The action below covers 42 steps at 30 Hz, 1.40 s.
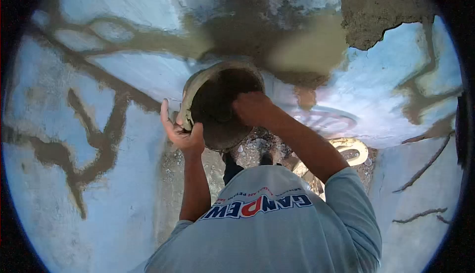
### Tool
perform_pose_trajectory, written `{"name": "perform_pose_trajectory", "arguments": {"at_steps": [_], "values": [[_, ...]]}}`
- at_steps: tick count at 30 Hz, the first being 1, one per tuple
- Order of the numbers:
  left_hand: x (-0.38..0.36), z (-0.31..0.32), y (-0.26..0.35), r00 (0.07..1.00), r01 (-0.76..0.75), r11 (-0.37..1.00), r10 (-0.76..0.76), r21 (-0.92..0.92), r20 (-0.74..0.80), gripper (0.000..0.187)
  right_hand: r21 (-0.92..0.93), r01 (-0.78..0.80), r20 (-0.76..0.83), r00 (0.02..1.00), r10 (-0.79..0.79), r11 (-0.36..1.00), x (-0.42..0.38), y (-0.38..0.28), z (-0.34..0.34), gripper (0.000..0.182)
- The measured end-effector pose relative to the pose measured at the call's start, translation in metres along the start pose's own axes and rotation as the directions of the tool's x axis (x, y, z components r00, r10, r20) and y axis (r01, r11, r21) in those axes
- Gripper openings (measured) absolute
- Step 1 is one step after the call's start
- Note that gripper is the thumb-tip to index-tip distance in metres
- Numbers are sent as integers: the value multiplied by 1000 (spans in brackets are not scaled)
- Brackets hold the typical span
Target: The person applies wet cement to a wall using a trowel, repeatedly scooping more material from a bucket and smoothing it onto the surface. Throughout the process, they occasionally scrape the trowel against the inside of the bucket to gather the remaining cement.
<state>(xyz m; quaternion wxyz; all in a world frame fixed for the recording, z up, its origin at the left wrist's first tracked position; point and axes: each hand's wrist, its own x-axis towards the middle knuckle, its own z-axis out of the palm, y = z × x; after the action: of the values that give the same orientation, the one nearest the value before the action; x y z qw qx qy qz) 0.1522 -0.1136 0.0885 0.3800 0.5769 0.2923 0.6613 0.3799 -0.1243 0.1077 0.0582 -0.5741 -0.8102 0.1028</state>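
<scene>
A round, dark-insided bucket (199, 81) with a pale, mortar-smeared rim is tilted in front of my body, close to the wall. My left hand (187, 135) grips its left rim, thumb towards the inside and one finger stretched upward along the outside. My right hand (251, 108) reaches into the bucket's mouth from the right with its fingers curled. Whatever those fingers hold is lost in the dark interior. Some greyish material seems to lie in the bucket, but shadow hides how much.
A light blue wall (133, 70) with brown-grey patched cracks stands ahead and on both sides. A rough bare patch (381, 5) shows at upper right. Below, gravelly ground (170, 189) surrounds my feet, and a yellow looped object (358, 149) lies right of me.
</scene>
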Motion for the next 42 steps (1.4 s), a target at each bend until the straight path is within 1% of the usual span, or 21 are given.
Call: {"name": "perform_pose_trajectory", "arguments": {"at_steps": [1, 4, 7, 10, 13, 16, 19, 22, 25, 28, 31, 34, 35, 37, 38, 40, 42], "values": [[1, -1, 1, 1000, 3, 1000, -3, 12, 5, 101, -33, 22, 48, 999, -20, 999, -6, -5, -11, 19], [-1, -2, 0, 1000, 18, 998, -19, 59, 24, 100, 41, -165, 14, 986, 164, 985, 3, 1, -28, 18], [-1, -2, -1, 999, -18, 1000, 17, 24, 43, 99, 59, -162, 23, 987, 161, 985, 4, -3, -4, 17], [1, -2, -4, 1000, 3, 1000, -2, -5, 21, 98, 4, -22, 7, 1000, 22, 1000, -10, 2, -5, 19], [-2, -3, -3, 999, 30, 999, -31, 25, 36, 99, 151, -174, -79, 979, 187, 973, 5, 1, -6, 20], [0, -3, -7, 999, -12, 1000, 13, -28, 48, 99, -7, -102, 57, 993, 102, 995, 0, -10, -3, 21], [0, -2, -5, 999, 22, 999, -21, -27, 27, 99, -30, -83, 43, 995, 85, 996, -1, 0, -15, 22], [-1, 0, 1, 999, 43, 998, -44, 42, 18, 100, 80, -130, -185, 972, 143, 988, 2, 3, 10, 21], [-1, -5, -7, 999, 27, 1000, -26, 0, 38, 100, -52, -78, 75, 994, 81, 996, -6, -1, 8, 21], [-3, -7, -9, 998, 24, 1000, -25, 20, 60, 100, 64, -187, -127, 973, 194, 980, 0, 4, 5, 21], [-3, -3, -8, 999, 19, 1000, -20, 6, 38, 100, -21, -165, 32, 986, 166, 986, -3, -12, 4, 22], [-3, -4, -16, 993, -40, 997, 32, 71, 116, 98, -53, -63, 13, 998, 64, 997, -10, -9, -2, 21], [-3, -2, -21, 996, -20, 999, 16, 36, 92, 98, -34, -97, -63, 994, 95, 995, -6, -4, -1, 21], [-8, 2, -10, 998, 40, 999, -39, -25, 49, 97, 30, -163, -195, 967, 166, 986, 0, -6, 11, 21], [-7, 7, -4, 999, 37, 999, -37, -10, 34, 97, 9, -156, -95, 983, 156, 988, -3, -7, 15, 21], [-8, 6, -2, 998, 39, 999, -40, 25, 53, 98, -38, -138, 93, 986, 141, 990, -9, -13, 16, 21], [-5, 8, -5, 997, 40, 999, -41, 24, 68, 97, -53, -140, -17, 990, 140, 989, -10, -13, 6, 21]]}}
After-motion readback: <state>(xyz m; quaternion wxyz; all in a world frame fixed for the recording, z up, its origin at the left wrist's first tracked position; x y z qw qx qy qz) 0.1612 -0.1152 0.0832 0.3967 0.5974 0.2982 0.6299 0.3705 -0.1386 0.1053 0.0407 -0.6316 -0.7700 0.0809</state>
